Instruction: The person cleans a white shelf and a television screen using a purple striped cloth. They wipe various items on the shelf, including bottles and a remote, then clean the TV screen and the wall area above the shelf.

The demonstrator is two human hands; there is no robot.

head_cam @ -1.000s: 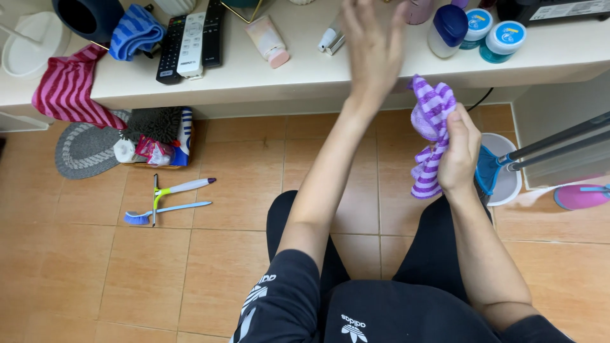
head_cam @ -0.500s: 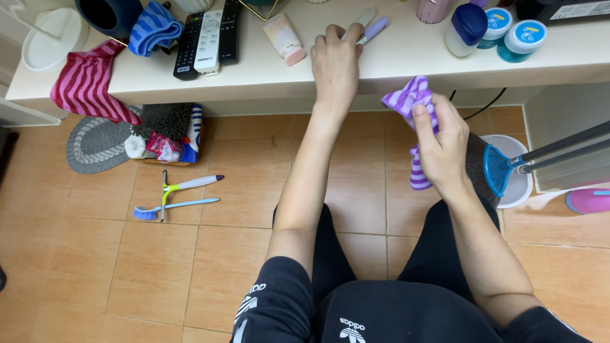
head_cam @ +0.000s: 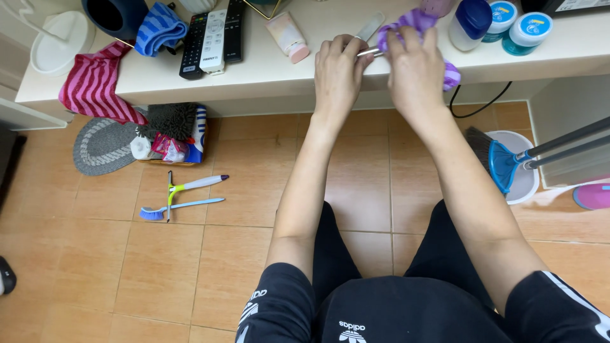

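Up from mid-air, the right hand (head_cam: pixel 416 70) now presses its cloth (head_cam: pixel 413 22) (purple, striped) onto the counter (head_cam: pixel 273 70); at its 9 o'clock, the left hand (head_cam: pixel 337 70) pinches a tool (head_cam: pixel 368 52).

shelf (head_cam: pixel 267 73): 2 remotes (head_cam: pixel 213 35), pink tube (head_cam: pixel 287 37), blue cloth (head_cam: pixel 159 28) | floor (head_cam: pixel 190 267): 2 brushes (head_cam: pixel 184 195), oval mat (head_cam: pixel 105 147)

Two bare forearms, left hand (head_cam: pixel 338 70), right hand (head_cam: pixel 416 73), short black sleeves with white stripes and white logo marks, black trousers, white emblem on black top
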